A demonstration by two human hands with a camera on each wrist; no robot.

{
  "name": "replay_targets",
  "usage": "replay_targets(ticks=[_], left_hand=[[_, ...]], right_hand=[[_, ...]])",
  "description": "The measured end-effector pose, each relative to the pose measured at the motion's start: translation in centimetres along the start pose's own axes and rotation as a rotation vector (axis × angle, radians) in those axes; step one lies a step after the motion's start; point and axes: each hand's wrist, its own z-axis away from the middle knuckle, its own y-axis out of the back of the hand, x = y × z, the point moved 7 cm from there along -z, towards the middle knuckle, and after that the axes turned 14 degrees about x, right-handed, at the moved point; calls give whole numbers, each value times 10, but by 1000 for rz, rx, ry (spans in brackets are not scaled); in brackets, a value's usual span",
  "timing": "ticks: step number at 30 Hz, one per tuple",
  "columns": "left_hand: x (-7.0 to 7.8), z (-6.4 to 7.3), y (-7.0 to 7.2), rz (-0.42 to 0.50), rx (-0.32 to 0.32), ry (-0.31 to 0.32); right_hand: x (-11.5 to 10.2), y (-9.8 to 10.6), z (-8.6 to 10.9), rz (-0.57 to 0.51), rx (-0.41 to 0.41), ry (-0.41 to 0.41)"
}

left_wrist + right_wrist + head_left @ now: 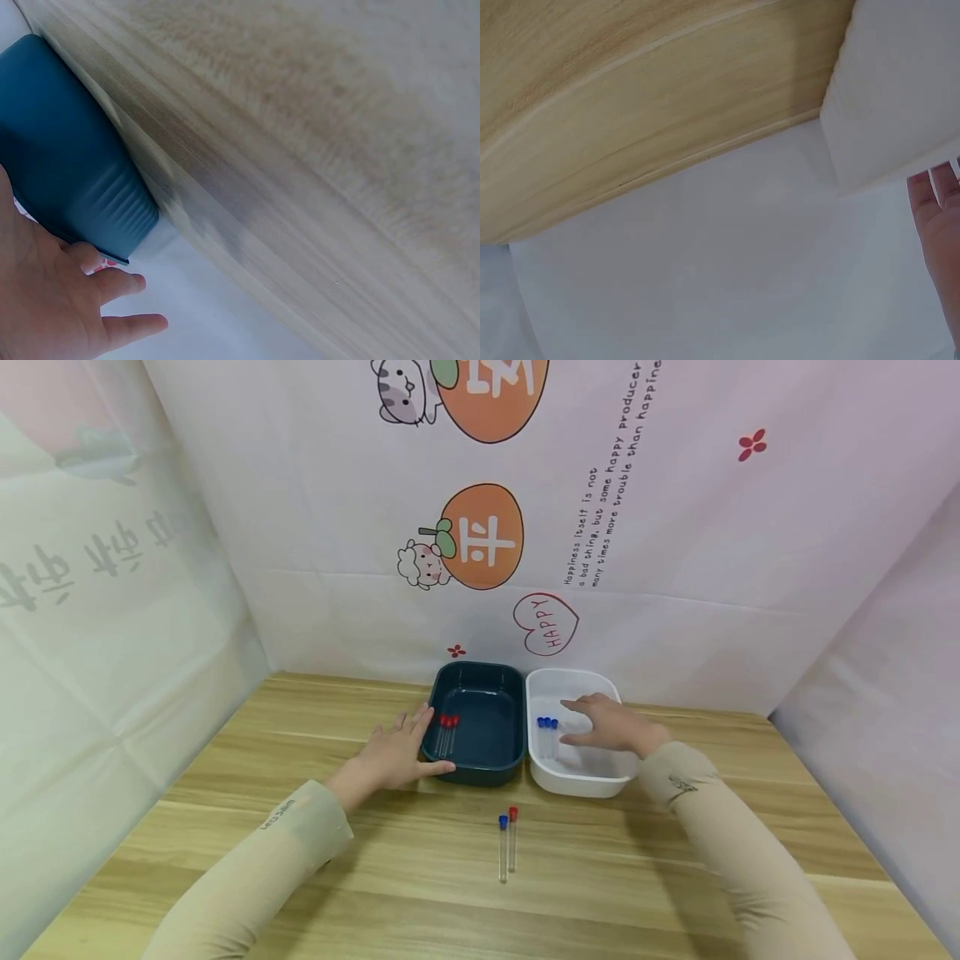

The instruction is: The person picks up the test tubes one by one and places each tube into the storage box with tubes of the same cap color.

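My left hand (393,753) is at the left side of a dark teal bin (487,775), its fingers spread along the rim and its thumb over the front edge. Inside that bin lie three clear tubes with red caps (448,722). Over the white bin (576,785) reaches my right hand (611,724), thumb and forefinger apart with nothing between them. Close to its fingertips, three tubes with blue caps (547,723) lie in the white bin. The left wrist view shows the outer wall of the teal bin (71,150) beside the spread fingers (135,328).
On the wooden table (405,877), in front of the bins, lie a blue-capped tube (503,852) and a red-capped tube (512,843) side by side. The two bins stand next to each other at the table's back edge, against a printed white cloth (337,627).
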Motion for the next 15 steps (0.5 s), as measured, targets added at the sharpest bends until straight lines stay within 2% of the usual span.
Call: replay_targets(ticks=[6, 15], left_hand=[[0, 0, -1, -2, 0, -1], [-1, -1, -1, -12, 4, -7]], right_hand=[[-5, 11, 6, -60, 42, 16], [-16, 23, 13, -76, 78, 57]])
